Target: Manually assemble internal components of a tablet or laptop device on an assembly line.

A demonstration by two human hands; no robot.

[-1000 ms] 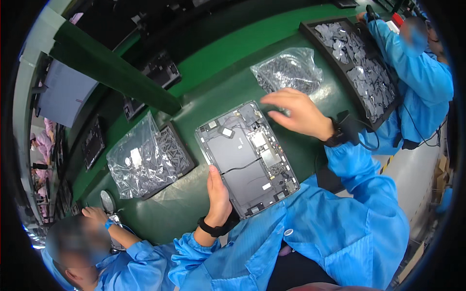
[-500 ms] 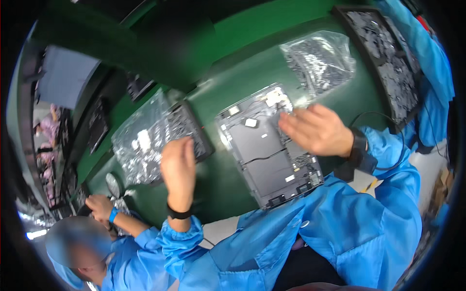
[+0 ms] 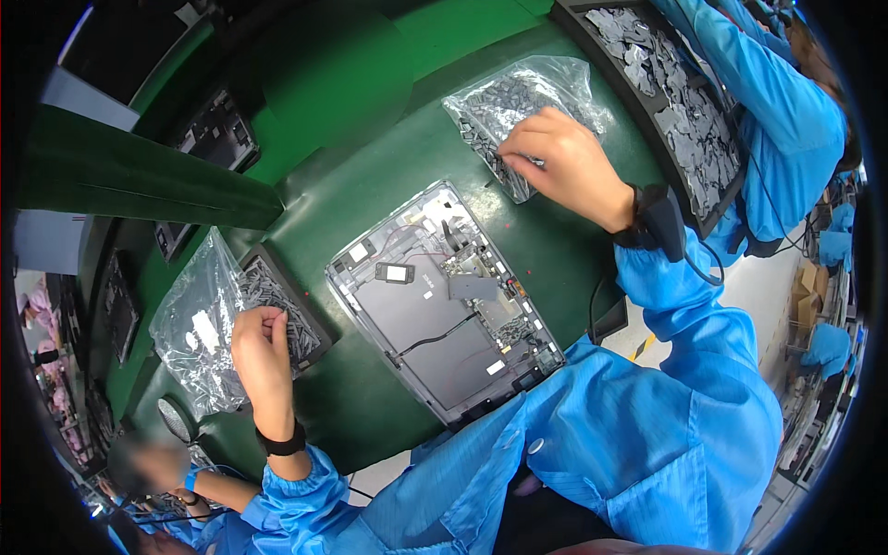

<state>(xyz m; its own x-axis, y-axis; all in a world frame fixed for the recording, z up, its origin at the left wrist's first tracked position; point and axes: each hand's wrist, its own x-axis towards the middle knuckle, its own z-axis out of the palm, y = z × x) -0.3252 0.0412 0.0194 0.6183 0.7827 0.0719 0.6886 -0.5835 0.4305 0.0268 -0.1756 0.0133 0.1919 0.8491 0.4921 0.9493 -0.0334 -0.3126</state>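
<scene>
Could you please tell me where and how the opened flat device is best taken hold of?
Probably by the long left rim of the opened device, from the left: it lies flat with its inside exposed, that straight rim faces the left hand, and the circuit board sits toward the opposite side.

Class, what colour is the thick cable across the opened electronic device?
The cable is black; it shows best in the head view.

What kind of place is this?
Probably an electronics workshop or factory: an opened-up electronic device lies on a green bench, a tray holds many grey parts, and people wear matching blue coats.
</scene>
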